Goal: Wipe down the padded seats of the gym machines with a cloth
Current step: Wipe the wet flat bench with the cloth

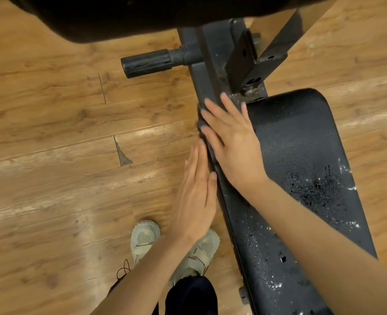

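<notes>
A black padded seat (301, 160) with worn, flaking spots runs from the middle right down to the bottom edge. My right hand (231, 142) lies flat with straight fingers on the seat's left front corner, pressing a dark grey cloth (202, 127) of which only a folded edge shows beneath the fingers. My left hand (196, 196) is flat and straight-fingered against the seat's left side edge, just below the cloth. Most of the cloth is hidden under my right hand.
The machine's black steel frame (213, 64) rises above the seat, with a side peg (147, 63) sticking out to the left. A large dark pad (119, 14) overhangs the top. Wooden floor (51, 133) lies to the left, with a chipped plank. My shoes (144, 239) stand below.
</notes>
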The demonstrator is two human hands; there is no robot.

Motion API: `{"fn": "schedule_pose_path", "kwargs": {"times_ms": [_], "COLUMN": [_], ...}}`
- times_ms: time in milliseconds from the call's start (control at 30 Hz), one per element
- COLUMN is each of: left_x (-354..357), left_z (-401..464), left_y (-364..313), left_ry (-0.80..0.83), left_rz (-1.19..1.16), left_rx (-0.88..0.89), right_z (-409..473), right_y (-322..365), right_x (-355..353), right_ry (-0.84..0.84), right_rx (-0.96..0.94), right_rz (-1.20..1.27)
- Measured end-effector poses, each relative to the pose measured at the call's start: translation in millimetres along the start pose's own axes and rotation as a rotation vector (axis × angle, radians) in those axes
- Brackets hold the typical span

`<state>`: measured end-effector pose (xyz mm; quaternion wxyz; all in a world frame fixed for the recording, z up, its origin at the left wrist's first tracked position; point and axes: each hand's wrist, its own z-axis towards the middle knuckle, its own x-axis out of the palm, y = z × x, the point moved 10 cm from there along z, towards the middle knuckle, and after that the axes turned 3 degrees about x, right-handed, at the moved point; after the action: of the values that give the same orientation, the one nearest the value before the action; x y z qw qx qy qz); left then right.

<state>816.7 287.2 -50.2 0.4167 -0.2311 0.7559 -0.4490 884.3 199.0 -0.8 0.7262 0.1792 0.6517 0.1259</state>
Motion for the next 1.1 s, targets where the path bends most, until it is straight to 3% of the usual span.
{"fn": "schedule_pose_path", "kwargs": {"times_ms": [67, 233, 400, 467, 667, 867, 1100], "left_x": [-3.8, -22.7, -31.3, -34.7, -27.1, -19.0, -14.6], "left_z": [-1.8, -4.8, 5.2, 7.6, 18.9, 26.5, 24.8], "left_y": [4.9, 11.0, -0.7, -3.3, -26.0, -23.3, -24.0], "left_ry": [-0.016, -0.115, -0.17, -0.153, 0.004, 0.025, 0.027], "left_rz": [-0.048, -0.134, -0.153, -0.145, 0.037, 0.075, 0.171], "left_rx": [-0.017, -0.072, -0.023, 0.003, 0.16, 0.205, 0.234], "right_z": [3.8, -103.3, -22.6, -20.5, -155.9, -67.4, -169.6], "right_y": [3.4, 11.1, 17.0, 16.6, 10.9, -1.3, 4.6], "right_x": [5.6, -8.1, 8.4, 10.4, -14.2, -9.8, -9.0], "right_ry": [0.01, 0.141, 0.019, -0.002, 0.115, -0.08, 0.079], "right_rx": [0.007, -0.125, 0.012, 0.032, 0.019, 0.163, 0.042], "right_rz": [-0.011, -0.039, -0.052, -0.047, -0.041, -0.015, -0.178]}}
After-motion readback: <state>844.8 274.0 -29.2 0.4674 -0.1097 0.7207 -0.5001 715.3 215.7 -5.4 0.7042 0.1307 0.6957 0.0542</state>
